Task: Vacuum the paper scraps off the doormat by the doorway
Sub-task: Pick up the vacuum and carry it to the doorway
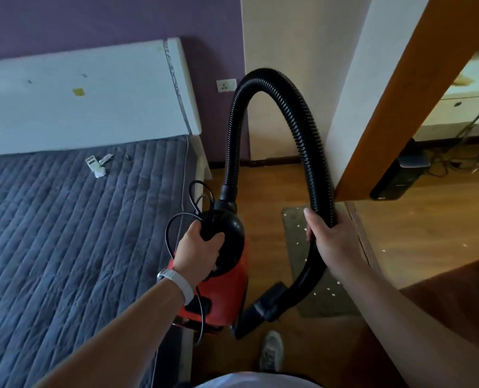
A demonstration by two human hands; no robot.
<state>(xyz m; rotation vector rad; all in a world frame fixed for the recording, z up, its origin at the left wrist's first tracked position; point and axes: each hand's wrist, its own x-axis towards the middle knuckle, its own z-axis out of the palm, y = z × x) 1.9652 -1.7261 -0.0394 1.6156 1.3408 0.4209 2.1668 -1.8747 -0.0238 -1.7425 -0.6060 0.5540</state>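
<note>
The left grip [197, 247] is curled round the top handle of the red-and-black vacuum cleaner [221, 292], with the grey quilted bed [64, 233] close on its outer side. The right grip [329, 242] is wrapped round the black ribbed hose [302, 121], which arches ahead of both, close by the orange-brown door frame [400, 107]. Under the right grip lies the grey-brown doormat [292, 239], strewn with white paper scraps [328, 289]; bare wooden floor [263, 191] opens between the grips.

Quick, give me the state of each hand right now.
Left hand: closed, gripping the handle on top of the red vacuum cleaner.
Right hand: closed, gripping the black hose.
</note>
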